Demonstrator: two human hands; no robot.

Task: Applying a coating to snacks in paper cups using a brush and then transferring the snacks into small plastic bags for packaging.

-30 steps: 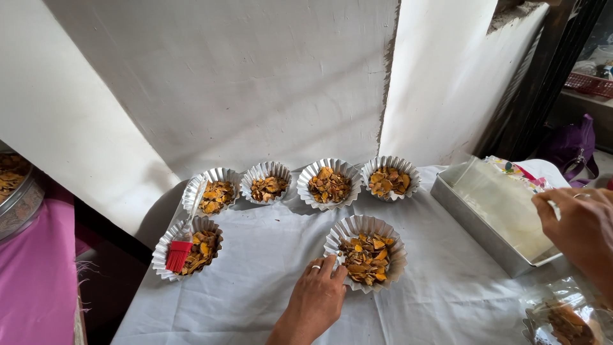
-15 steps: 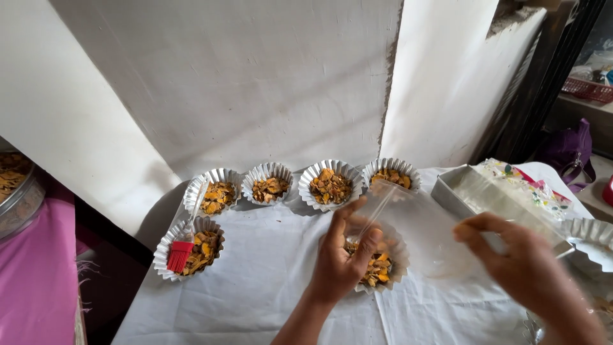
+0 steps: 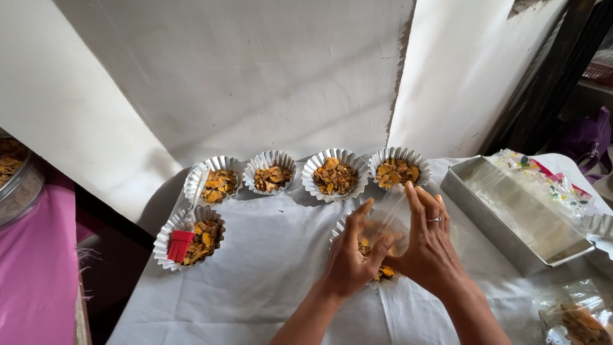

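We hold a clear plastic bag [image 3: 387, 220] between our left hand [image 3: 350, 259] and right hand [image 3: 426, 246], fingers spreading its mouth. Beneath them sits a foil cup [image 3: 373, 271] of orange chips, ready for wrapping.

clear plastic bag [image 3: 391, 220] | held upright, open | above filled foil cup [image 3: 377, 271]

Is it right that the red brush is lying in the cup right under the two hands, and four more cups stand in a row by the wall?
Not quite. In the head view the red brush lies in the cup at the far left, not the cup under the hands. The left hand and right hand hold a clear bag over that one. The four cups by the wall are right.
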